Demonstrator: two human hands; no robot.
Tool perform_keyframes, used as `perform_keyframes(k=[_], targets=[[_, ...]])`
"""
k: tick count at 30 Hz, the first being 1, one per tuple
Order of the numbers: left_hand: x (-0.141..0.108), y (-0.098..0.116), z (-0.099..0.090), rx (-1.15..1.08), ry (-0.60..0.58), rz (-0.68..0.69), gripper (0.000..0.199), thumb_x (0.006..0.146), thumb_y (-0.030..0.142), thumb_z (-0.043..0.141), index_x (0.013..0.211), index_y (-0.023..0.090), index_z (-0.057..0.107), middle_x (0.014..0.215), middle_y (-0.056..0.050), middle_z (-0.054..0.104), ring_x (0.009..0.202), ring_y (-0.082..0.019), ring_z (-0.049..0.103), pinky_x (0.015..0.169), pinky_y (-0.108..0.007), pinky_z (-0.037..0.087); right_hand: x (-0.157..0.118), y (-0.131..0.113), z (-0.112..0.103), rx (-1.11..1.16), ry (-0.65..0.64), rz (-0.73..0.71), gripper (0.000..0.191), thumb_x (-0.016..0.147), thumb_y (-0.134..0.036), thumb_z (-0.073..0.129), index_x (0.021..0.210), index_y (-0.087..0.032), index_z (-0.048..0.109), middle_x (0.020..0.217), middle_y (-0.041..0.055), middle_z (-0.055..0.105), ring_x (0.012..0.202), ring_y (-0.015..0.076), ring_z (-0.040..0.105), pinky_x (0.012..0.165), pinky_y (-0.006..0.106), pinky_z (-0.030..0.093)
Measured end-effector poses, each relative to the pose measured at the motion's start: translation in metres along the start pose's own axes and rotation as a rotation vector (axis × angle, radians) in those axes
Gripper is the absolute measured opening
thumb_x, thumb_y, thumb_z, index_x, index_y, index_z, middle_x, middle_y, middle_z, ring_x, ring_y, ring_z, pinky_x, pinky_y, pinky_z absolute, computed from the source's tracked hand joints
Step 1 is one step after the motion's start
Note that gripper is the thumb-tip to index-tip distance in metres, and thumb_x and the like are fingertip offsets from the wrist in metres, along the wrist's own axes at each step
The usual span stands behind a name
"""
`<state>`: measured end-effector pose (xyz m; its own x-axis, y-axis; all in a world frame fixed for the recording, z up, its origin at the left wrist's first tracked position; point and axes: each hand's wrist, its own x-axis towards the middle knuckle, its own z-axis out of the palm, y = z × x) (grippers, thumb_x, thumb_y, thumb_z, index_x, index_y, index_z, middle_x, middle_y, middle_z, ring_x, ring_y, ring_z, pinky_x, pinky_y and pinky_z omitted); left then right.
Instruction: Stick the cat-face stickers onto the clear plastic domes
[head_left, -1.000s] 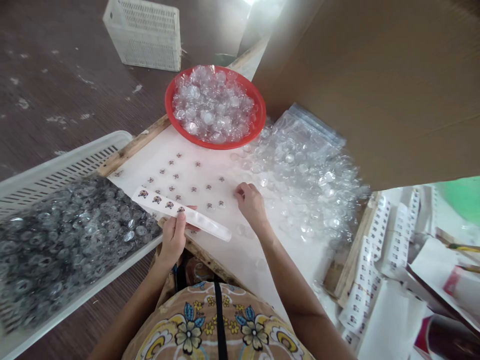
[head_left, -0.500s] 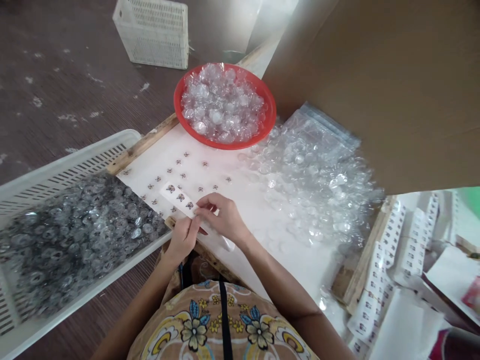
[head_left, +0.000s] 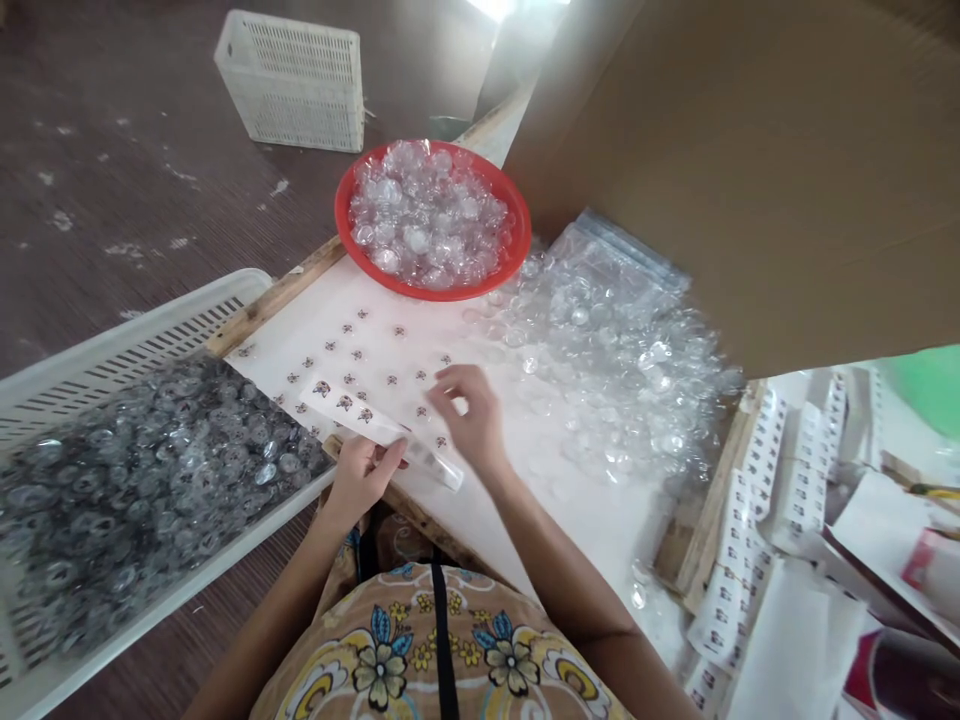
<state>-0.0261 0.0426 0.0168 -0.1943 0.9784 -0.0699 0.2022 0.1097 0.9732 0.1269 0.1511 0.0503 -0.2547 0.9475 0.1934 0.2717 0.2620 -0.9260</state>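
Observation:
My left hand (head_left: 365, 478) is closed on a white sticker strip (head_left: 330, 405) printed with small dark motifs, thumb on top, at the table's near edge. The strip's bare end curls out to the right. My right hand (head_left: 472, 415) is just right of the strip, apart from it, with thumb and forefinger pinched together. Whatever is between those fingertips is too small to make out. Around the hands, several small clear pieces with the same dark motif (head_left: 399, 331) lie spread over the white tabletop (head_left: 480, 350).
A red basin (head_left: 341, 215) heaped with clear round pieces stands at the back. More clear pieces (head_left: 637, 370) and a plastic bag (head_left: 600, 265) lie right, below cardboard (head_left: 750, 180). A white crate (head_left: 247, 285) of motif pieces is left; sticker rolls (head_left: 731, 570) lie right.
My right hand has left the strip and moved right, still pinched. My left hand keeps hold of the strip, which now shows its bare end more. The view has shifted slightly.

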Motion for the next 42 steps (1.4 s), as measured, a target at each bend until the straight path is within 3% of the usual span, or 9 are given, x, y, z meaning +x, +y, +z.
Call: perform_keyframes(k=[4, 7, 10, 18, 24, 28, 35, 42], targets=[[-0.002, -0.005, 0.000, -0.026, -0.009, -0.027, 0.024, 0.092, 0.037, 0.060, 0.083, 0.017, 0.070, 0.070, -0.005, 0.072, 0.067, -0.022, 0.072, 0.063, -0.029, 0.057, 0.041, 0.046, -0.041, -0.160, 0.144, 0.275, 0.011, 0.083, -0.032, 0.058, 0.082, -0.022, 0.058, 0.082, 0.0031, 0.066, 0.074, 0.0162, 0.060, 0.072, 0.030, 0.049], [-0.002, -0.009, 0.001, -0.026, 0.008, -0.042, 0.025, 0.090, 0.039, 0.062, 0.084, 0.017, 0.072, 0.068, -0.005, 0.072, 0.068, -0.023, 0.072, 0.062, -0.029, 0.057, 0.055, 0.070, -0.055, -0.244, 0.044, 0.334, 0.011, 0.078, -0.033, 0.059, 0.079, -0.022, 0.057, 0.076, 0.0020, 0.066, 0.068, 0.0162, 0.058, 0.071, 0.031, 0.047], [-0.001, -0.010, 0.001, -0.031, 0.005, -0.042, 0.025, 0.091, 0.039, 0.061, 0.087, 0.017, 0.072, 0.071, -0.006, 0.073, 0.068, -0.022, 0.072, 0.062, -0.029, 0.058, 0.057, 0.080, -0.055, -0.316, -0.004, 0.348, 0.010, 0.075, -0.032, 0.058, 0.078, -0.022, 0.058, 0.075, 0.0022, 0.068, 0.067, 0.0171, 0.059, 0.070, 0.032, 0.046], [-0.001, -0.004, 0.000, 0.005, -0.010, -0.042, 0.025, 0.092, 0.036, 0.060, 0.094, 0.015, 0.073, 0.073, -0.006, 0.074, 0.067, -0.021, 0.072, 0.061, -0.028, 0.057, 0.058, 0.078, -0.044, -0.502, -0.067, 0.310, 0.007, 0.079, -0.022, 0.055, 0.082, -0.022, 0.061, 0.080, 0.0033, 0.068, 0.071, 0.0181, 0.060, 0.072, 0.031, 0.044], [-0.001, -0.003, 0.001, -0.019, -0.004, -0.037, 0.023, 0.091, 0.036, 0.060, 0.085, 0.016, 0.071, 0.072, -0.005, 0.073, 0.064, -0.021, 0.071, 0.062, -0.029, 0.058, 0.033, 0.065, -0.018, -0.600, -0.179, 0.172, 0.013, 0.086, -0.015, 0.054, 0.089, -0.021, 0.066, 0.096, 0.0072, 0.063, 0.080, 0.0190, 0.060, 0.077, 0.031, 0.045], [-0.003, -0.005, 0.001, -0.036, 0.005, -0.038, 0.024, 0.091, 0.036, 0.061, 0.089, 0.015, 0.072, 0.074, -0.006, 0.073, 0.067, -0.021, 0.071, 0.063, -0.030, 0.058, 0.023, 0.062, -0.008, -0.586, -0.223, 0.120, 0.015, 0.087, -0.012, 0.054, 0.089, -0.020, 0.066, 0.096, 0.0090, 0.061, 0.087, 0.0221, 0.059, 0.081, 0.033, 0.046], [-0.002, -0.003, 0.002, -0.046, 0.013, -0.044, 0.026, 0.089, 0.039, 0.062, 0.091, 0.015, 0.073, 0.072, -0.005, 0.073, 0.064, -0.020, 0.070, 0.061, -0.029, 0.058, 0.030, 0.063, -0.008, -0.627, -0.316, 0.026, 0.020, 0.086, -0.006, 0.048, 0.086, -0.020, 0.064, 0.096, 0.0108, 0.062, 0.091, 0.0243, 0.057, 0.080, 0.034, 0.046], [-0.002, -0.003, 0.002, -0.055, 0.006, -0.031, 0.025, 0.089, 0.038, 0.062, 0.080, 0.017, 0.070, 0.068, -0.005, 0.070, 0.063, -0.020, 0.069, 0.060, -0.028, 0.057, 0.029, 0.051, -0.015, -0.612, -0.369, 0.106, 0.019, 0.087, -0.008, 0.046, 0.094, -0.020, 0.059, 0.092, 0.0088, 0.066, 0.080, 0.0223, 0.060, 0.071, 0.032, 0.044]])
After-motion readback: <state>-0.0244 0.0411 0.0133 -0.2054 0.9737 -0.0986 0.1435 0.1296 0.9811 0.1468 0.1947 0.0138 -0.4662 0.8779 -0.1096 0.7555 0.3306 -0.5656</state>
